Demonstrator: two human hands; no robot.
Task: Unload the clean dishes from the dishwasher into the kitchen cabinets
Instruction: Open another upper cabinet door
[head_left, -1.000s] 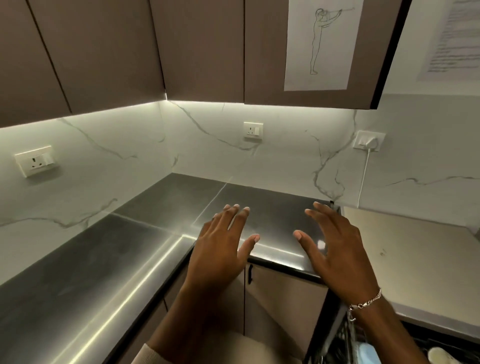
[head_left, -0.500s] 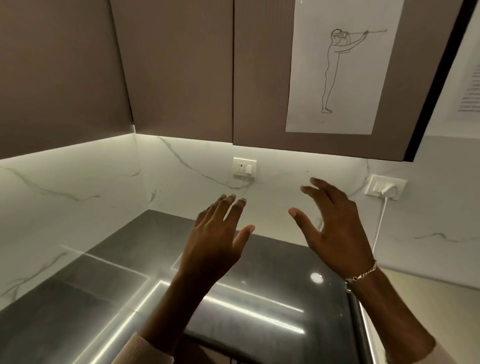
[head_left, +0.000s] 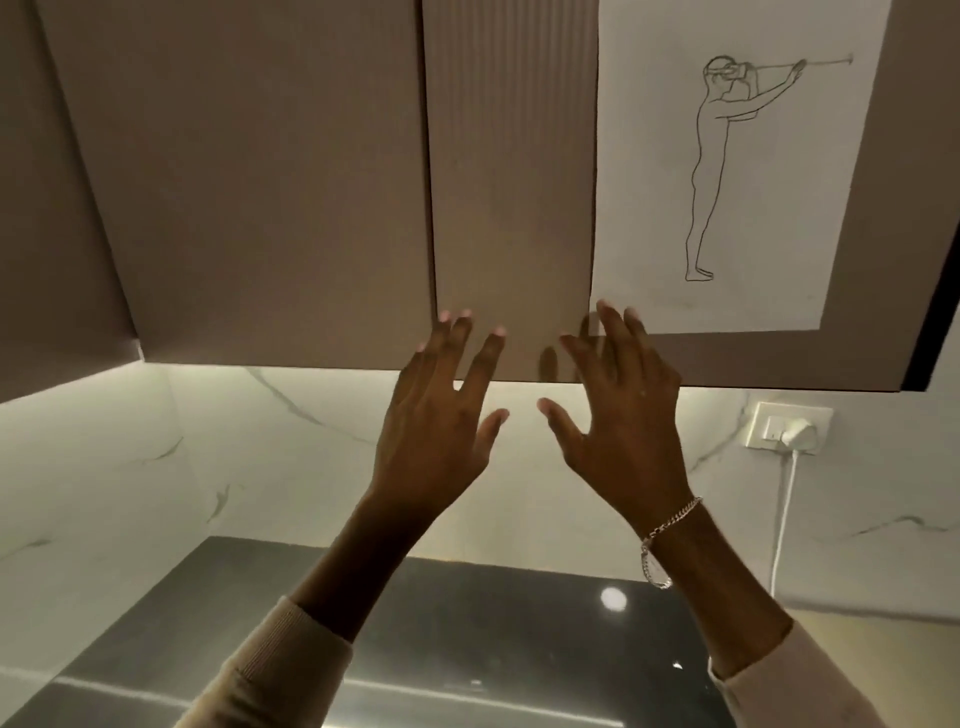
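Brown upper cabinets fill the top of the view, their doors closed. My left hand (head_left: 441, 421) is raised with fingers spread, its fingertips over the bottom edge of the right cabinet door (head_left: 511, 208), near the seam with the middle door (head_left: 270, 197). My right hand (head_left: 618, 410), with a silver bracelet at the wrist, is also up and spread, fingertips at the same door's lower edge below a taped paper. Both hands hold nothing. The dishwasher and dishes are out of view.
A white sheet with a line drawing of a standing figure (head_left: 727, 166) is taped to the right door. Below are a marble backsplash (head_left: 208, 457), a dark glossy countertop (head_left: 467, 623), and a wall socket with a white plug and cable (head_left: 789, 431).
The view has tilted up from the counter and dishwasher to the upper cabinets. Both hands have risen from above the counter to the bottom edge of the cabinet door.
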